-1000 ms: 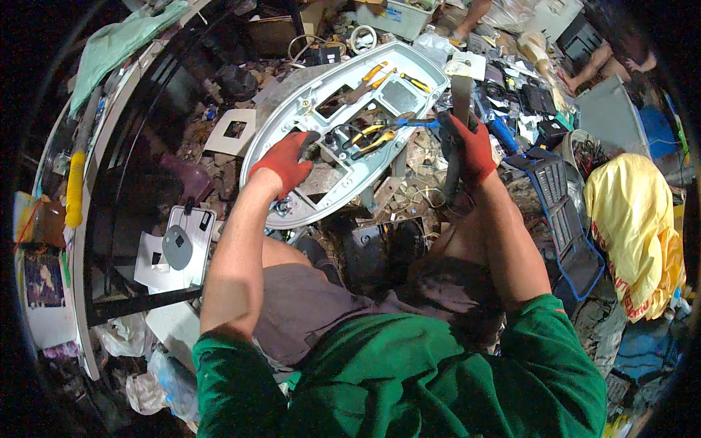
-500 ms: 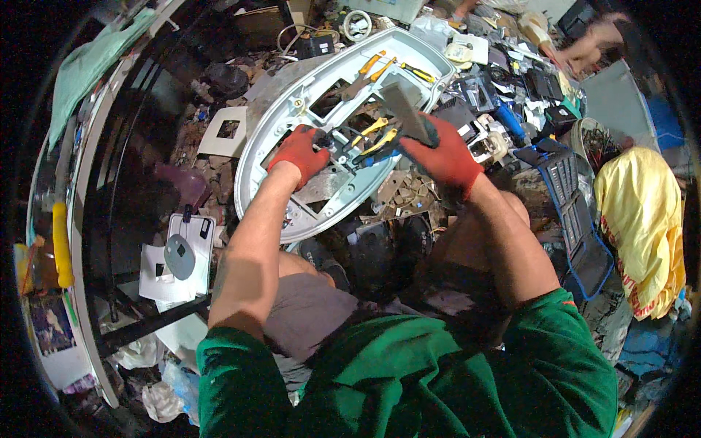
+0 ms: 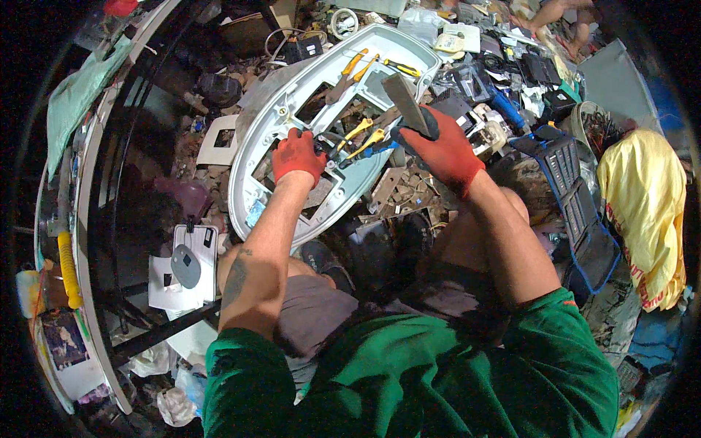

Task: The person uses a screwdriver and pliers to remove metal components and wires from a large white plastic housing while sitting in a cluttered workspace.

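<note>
A pale grey, boat-shaped plastic shell (image 3: pixel 358 191) with square openings lies before me. My left hand (image 3: pixel 298 156), in a red glove, is closed over a small dark part in the shell; its shape is mostly hidden by the fingers. My right hand (image 3: pixel 444 150), also gloved in red, grips a flat grey metal bar (image 3: pixel 404 102) that points up and left above the shell's right edge. Between the hands, yellow-handled pliers (image 3: pixel 358 130) and another yellow-handled tool (image 3: pixel 374 140) rest in the shell. Orange-handled pliers (image 3: pixel 352 69) and a yellow-and-black tool (image 3: pixel 401 68) lie at its far end.
Small electronic parts and black boxes (image 3: pixel 540 69) crowd the far right. A blue-edged tool pouch (image 3: pixel 569 182) and a yellow sack (image 3: pixel 642 219) are at the right. White plastic panels (image 3: pixel 166 288) lie left, beside a dark metal frame. Another person's arm (image 3: pixel 558 14) shows top right.
The shell sits slightly further left in view. My left hand has turned, with more of its back showing. My right hand still grips the bar. The other person's arm has moved up.
</note>
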Motion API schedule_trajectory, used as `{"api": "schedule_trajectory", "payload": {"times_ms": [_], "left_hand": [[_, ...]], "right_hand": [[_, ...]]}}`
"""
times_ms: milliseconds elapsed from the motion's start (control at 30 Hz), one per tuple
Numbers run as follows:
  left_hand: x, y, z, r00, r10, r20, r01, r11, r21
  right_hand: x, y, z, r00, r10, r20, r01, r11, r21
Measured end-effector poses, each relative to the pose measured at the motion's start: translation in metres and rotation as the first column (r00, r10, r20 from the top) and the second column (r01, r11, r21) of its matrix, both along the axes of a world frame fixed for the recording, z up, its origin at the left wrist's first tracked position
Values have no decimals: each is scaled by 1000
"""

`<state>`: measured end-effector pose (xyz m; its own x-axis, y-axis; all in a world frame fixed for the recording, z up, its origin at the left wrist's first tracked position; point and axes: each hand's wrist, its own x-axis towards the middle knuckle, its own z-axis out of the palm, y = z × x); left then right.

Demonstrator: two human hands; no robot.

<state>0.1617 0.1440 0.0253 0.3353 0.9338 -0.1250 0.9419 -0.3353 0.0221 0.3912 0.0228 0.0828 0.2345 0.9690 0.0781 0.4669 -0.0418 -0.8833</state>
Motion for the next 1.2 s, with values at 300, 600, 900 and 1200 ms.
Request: {"api": "schedule_trajectory", "payload": {"times_ms": [300, 600, 900, 1200], "left_hand": [[1, 6, 3, 996, -83, -41, 82, 996, -28], [1, 10, 3, 992, -99, -77, 101, 995, 10], [2, 17, 6, 1000, -28, -7, 26, 991, -131], [9, 11, 7, 992, -68, -105, 63, 997, -50]], "right_hand": [[-6, -5, 3, 1000, 18, -3, -18, 1000, -7], [-11, -6, 10, 998, 16, -55, -17, 999, -30], [-6, -13, 14, 997, -12, -78, 14, 1000, 22], [-3, -14, 13, 1000, -2, -25, 2, 1000, -4]]}}
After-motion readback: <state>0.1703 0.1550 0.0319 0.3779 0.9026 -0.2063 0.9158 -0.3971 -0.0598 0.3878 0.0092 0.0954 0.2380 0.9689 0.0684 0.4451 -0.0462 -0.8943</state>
